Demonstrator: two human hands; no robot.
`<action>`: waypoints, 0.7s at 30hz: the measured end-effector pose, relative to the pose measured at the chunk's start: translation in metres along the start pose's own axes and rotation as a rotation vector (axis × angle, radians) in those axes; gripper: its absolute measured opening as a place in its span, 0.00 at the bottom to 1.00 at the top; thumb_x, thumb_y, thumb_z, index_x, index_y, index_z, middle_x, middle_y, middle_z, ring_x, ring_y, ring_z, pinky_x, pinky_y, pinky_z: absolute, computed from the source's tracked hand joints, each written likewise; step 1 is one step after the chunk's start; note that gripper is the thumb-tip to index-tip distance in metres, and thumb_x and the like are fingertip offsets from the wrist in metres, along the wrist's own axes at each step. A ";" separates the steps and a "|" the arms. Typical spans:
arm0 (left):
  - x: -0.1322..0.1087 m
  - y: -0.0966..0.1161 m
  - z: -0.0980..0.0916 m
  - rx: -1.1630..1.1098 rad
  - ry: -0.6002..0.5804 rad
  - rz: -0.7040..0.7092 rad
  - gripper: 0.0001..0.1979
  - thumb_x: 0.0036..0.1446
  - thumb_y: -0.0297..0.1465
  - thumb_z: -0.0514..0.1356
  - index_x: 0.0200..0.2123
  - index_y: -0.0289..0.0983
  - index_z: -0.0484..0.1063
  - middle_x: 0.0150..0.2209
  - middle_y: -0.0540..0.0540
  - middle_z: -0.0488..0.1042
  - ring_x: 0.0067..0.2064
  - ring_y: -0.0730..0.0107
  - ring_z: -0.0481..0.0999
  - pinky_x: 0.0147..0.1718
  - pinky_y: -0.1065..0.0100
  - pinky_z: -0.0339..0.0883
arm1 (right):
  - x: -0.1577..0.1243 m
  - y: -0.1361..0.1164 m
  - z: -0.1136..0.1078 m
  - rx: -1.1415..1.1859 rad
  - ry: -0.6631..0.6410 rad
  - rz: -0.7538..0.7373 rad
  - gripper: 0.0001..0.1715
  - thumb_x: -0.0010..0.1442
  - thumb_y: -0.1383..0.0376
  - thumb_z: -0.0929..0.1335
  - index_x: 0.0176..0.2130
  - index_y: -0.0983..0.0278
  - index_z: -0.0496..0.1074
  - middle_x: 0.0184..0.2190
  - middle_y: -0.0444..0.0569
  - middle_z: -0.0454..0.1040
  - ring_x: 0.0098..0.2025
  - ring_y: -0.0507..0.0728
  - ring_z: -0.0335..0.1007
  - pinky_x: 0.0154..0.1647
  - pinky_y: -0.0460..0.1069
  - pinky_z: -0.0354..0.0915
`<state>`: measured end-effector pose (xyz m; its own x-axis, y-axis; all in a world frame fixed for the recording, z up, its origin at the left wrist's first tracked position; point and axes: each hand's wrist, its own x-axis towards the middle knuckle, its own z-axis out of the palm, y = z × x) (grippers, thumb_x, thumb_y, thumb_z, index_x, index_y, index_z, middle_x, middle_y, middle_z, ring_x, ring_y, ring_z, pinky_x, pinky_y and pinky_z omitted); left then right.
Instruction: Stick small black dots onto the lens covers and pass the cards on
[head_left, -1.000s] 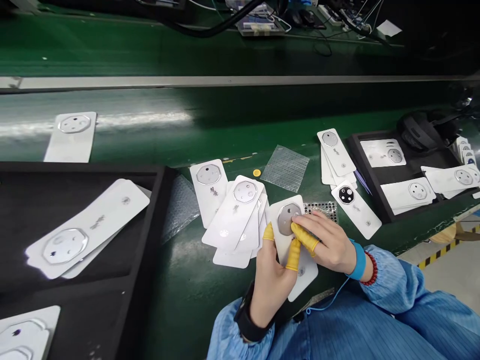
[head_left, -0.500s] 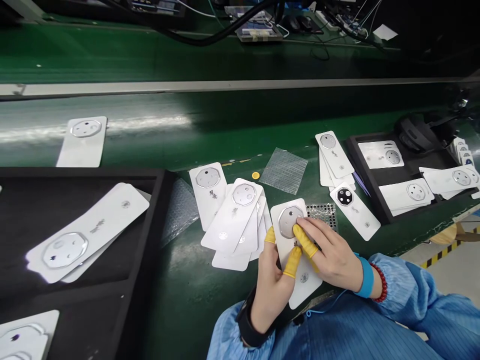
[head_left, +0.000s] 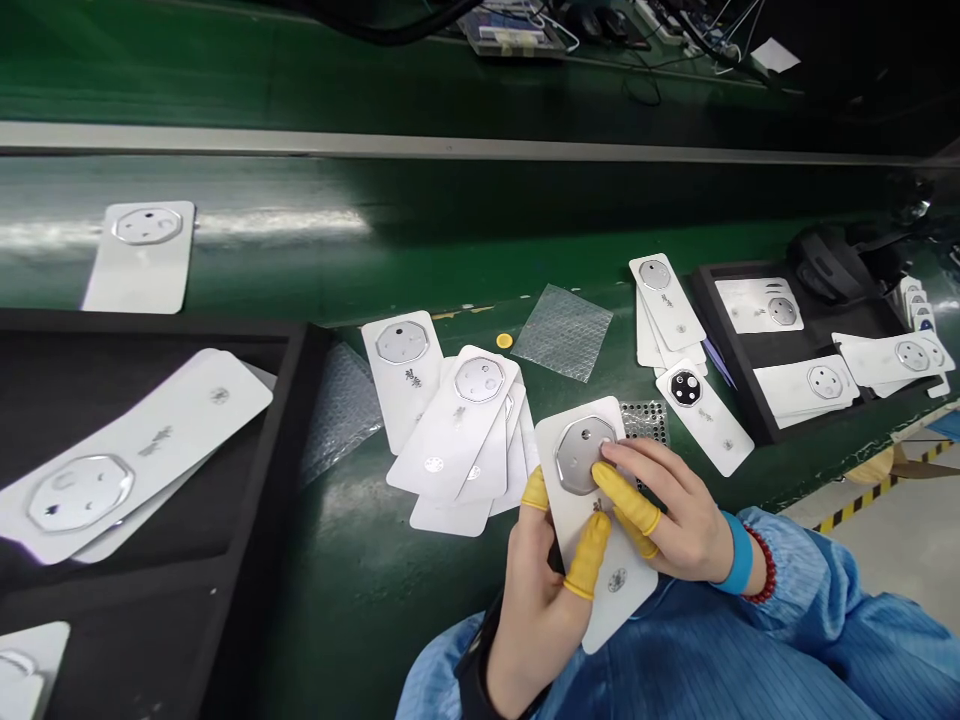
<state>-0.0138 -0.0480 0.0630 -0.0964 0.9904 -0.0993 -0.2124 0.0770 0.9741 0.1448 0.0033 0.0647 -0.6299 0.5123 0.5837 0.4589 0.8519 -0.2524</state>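
Observation:
A white phone back cover [head_left: 592, 480] with a grey eight-sided camera ring is held up tilted in front of me. My left hand [head_left: 541, 590] grips its left edge, with yellow finger cots on thumb and index finger. From the right, my right hand [head_left: 664, 505] closes on the cover too, yellow-capped fingers on its face and a bare fingertip at the camera ring. What lies behind the cover is hidden. Just left of it, a fanned pile of white back covers [head_left: 450, 430] rests on the green bench [head_left: 360, 590]. Another cover with a black camera area [head_left: 705, 415] lies to the right.
A black tray [head_left: 172, 610] with covers fills the left side; a smaller black tray [head_left: 814, 350] stands at right. A clear bubble-wrap sheet [head_left: 564, 332], a yellow finger cot or disc [head_left: 504, 341] and a perforated strip [head_left: 646, 421] lie between. One cover [head_left: 142, 260] lies behind the left tray.
The held cover sits slightly nearer and larger in view, with both hands keeping nearly the same grip. My view has shifted a little, moving the left tray further left.

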 end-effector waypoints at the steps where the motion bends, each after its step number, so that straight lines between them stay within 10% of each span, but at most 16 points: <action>1: 0.000 0.001 0.000 0.001 0.001 0.007 0.22 0.62 0.28 0.61 0.59 0.44 0.67 0.52 0.44 0.79 0.51 0.62 0.80 0.46 0.70 0.76 | 0.000 0.000 0.000 0.001 -0.004 -0.009 0.19 0.65 0.75 0.59 0.52 0.76 0.70 0.51 0.69 0.73 0.62 0.68 0.63 0.50 0.64 0.77; 16: -0.012 -0.012 -0.005 0.162 0.152 -0.115 0.34 0.54 0.36 0.67 0.63 0.40 0.64 0.43 0.40 0.80 0.51 0.47 0.78 0.47 0.54 0.76 | 0.005 -0.012 -0.012 -0.272 -0.215 -0.036 0.21 0.67 0.76 0.58 0.52 0.78 0.72 0.54 0.68 0.74 0.58 0.67 0.69 0.51 0.60 0.75; 21: -0.013 -0.008 -0.006 0.160 0.213 -0.004 0.22 0.57 0.34 0.65 0.56 0.42 0.72 0.42 0.43 0.81 0.47 0.54 0.79 0.44 0.62 0.75 | 0.004 -0.004 -0.014 0.020 -0.088 -0.010 0.19 0.68 0.71 0.59 0.52 0.74 0.72 0.51 0.65 0.74 0.56 0.64 0.68 0.51 0.60 0.74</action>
<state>-0.0169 -0.0624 0.0549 -0.3018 0.9448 -0.1274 -0.0585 0.1151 0.9916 0.1492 0.0004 0.0791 -0.6872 0.5108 0.5166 0.4403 0.8584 -0.2632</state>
